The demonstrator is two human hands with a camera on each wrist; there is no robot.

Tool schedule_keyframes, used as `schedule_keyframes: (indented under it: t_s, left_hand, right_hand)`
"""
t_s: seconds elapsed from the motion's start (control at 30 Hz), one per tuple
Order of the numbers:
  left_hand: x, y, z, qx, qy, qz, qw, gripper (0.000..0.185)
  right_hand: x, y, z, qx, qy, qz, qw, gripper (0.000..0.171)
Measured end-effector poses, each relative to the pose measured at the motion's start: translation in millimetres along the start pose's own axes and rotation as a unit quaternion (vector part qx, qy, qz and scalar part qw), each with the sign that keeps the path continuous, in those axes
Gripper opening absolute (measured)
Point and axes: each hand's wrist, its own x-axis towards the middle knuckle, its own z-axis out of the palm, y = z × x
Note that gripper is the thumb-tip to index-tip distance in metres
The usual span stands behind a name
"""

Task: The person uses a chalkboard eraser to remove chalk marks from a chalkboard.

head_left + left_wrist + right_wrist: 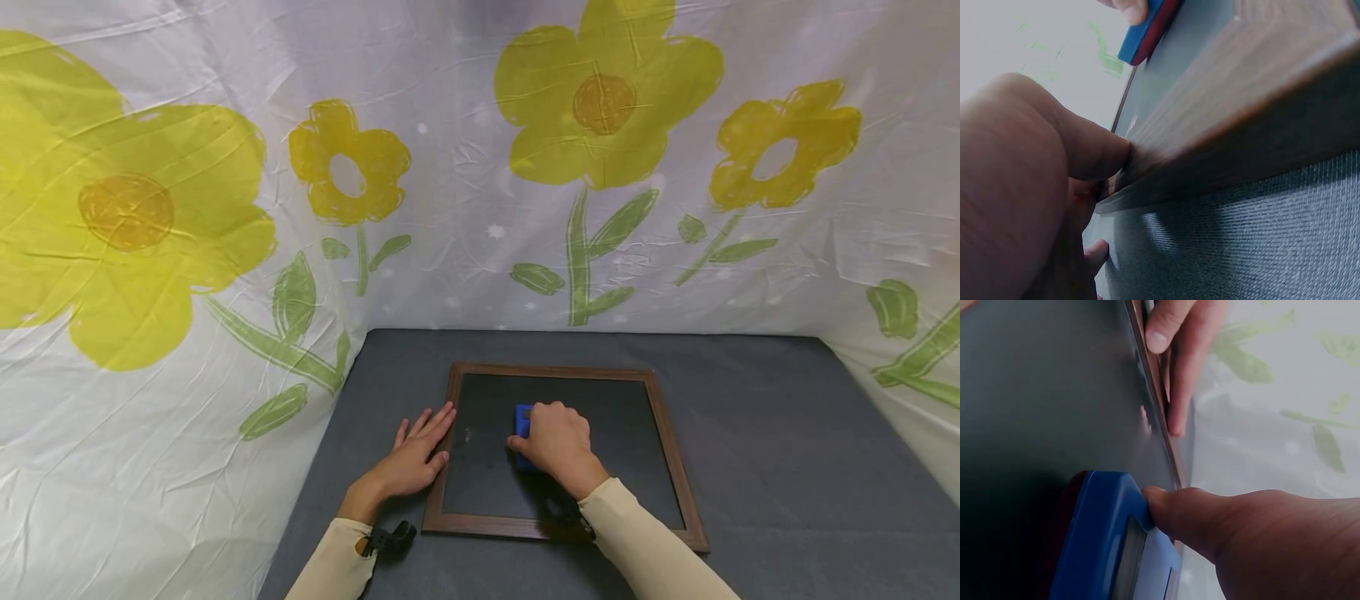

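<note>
A blackboard in a brown wooden frame lies flat on the dark cloth-covered table. My right hand grips a blue board eraser over the middle of the board. The eraser's dark red underside faces the board in the left wrist view. My left hand rests on the left side of the frame, fingers extended, with the thumb on the wood. A faint pale chalk smudge shows on the board near that left edge.
Dark grey cloth covers the table around the board. White fabric printed with yellow flowers hangs behind and at both sides. A black strap with a small camera is on the left wrist.
</note>
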Motion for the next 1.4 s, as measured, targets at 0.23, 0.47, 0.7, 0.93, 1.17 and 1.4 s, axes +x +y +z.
schedule_keyframes:
  t_s: [0.23,0.47,0.7,0.93,1.17,1.4]
  left_hand:
    - [0.8,-2.1,1.5,0.004,0.003,-0.004,1.0000,0.068]
    - [1.5,-2.5,1.4,0.004,0.008,0.001,1.0000,0.068]
    - [1.2,-9.8,6.5,-0.025,0.035,0.023,0.9988,0.068]
    - [0.8,-12.6,8.2,-0.038,0.046,0.036,0.9976,0.069]
    - [0.3,-11.4,7.9,-0.046,0.042,0.038,0.9974,0.070]
    - [0.9,-7.0,3.6,-0.035,0.028,0.023,0.9987,0.070]
  right_hand:
    - [4,-17,7,-0.008,-0.001,-0.013,1.000,0.069]
    - [8,-31,11,-0.008,0.010,-0.027,1.000,0.068]
    - [10,-47,17,-0.006,0.033,-0.052,0.998,0.065]
    - [16,-54,24,-0.009,0.017,-0.067,0.998,0.073]
    - [21,-47,24,-0.024,0.002,-0.114,0.993,0.074]
    - [20,-45,19,-0.027,-0.016,-0.146,0.989,0.077]
